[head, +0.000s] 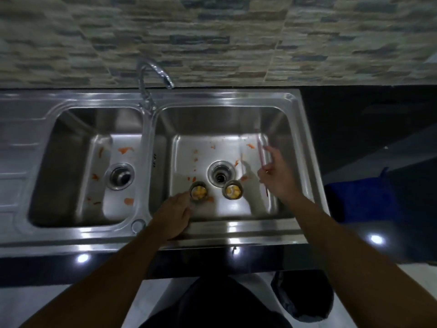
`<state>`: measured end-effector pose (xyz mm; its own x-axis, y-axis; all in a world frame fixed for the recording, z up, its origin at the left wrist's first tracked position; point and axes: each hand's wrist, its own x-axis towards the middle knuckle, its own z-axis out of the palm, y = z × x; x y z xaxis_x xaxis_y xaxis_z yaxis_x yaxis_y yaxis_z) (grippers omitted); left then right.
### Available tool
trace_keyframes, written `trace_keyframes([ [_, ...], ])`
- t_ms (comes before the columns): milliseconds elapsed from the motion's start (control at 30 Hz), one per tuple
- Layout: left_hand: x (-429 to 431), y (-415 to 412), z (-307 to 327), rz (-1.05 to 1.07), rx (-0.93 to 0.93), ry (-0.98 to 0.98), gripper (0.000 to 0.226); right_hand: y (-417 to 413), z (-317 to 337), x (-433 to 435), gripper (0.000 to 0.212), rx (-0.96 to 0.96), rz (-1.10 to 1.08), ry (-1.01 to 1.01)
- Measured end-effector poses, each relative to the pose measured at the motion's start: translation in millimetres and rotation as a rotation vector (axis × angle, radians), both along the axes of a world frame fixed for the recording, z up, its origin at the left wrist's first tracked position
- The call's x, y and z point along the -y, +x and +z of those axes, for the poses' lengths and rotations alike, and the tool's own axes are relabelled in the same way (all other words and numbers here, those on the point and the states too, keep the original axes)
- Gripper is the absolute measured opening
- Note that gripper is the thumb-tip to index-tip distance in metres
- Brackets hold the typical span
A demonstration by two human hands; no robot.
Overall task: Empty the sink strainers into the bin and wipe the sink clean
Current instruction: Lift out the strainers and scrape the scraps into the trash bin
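Two round metal strainers hold yellow food scraps and stand on the floor of the right basin (279,119), in front of its open drain (221,177). My left hand (175,216) reaches over the front rim and grips the left strainer (199,192) at its near edge. The right strainer (233,190) stands free. My right hand (276,176) hovers over the right side of that basin and pinches a thin pink stick (260,150) that points away from me. Orange smears dot both basin floors. The left basin (71,143) has a plug in its drain (120,176).
A chrome tap (151,74) rises between the basins at the back. A blue cloth (361,197) lies on the dark counter to the right. A black bin bag (305,297) sits on the floor at lower right. A drainboard (16,150) extends to the left.
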<state>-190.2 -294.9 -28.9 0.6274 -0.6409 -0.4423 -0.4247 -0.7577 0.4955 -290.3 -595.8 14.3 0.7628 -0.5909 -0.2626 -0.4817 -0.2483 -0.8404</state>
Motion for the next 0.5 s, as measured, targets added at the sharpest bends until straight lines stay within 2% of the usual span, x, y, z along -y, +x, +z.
trace_keyframes([
  [100,-12,19,-10,0.026,-0.052,0.040,0.050,5,-21,-45,0.032,-0.090,-0.071,0.144],
  [167,-9,29,-17,0.038,-0.095,0.043,0.046,2,-28,-73,0.022,-0.111,-0.166,0.313],
  [267,4,40,-27,0.034,-0.159,0.021,0.047,-8,-35,-101,0.020,-0.042,-0.224,0.495],
  [367,16,51,-44,0.053,-0.230,0.031,0.063,-28,-39,-115,0.027,0.014,-0.134,0.294],
  [467,26,61,-67,0.072,-0.259,0.044,0.071,-50,-41,-123,0.012,0.011,0.023,0.014],
  [500,29,63,-75,0.072,-0.260,0.041,0.075,-55,-40,-127,0.014,-0.012,0.028,-0.027],
])
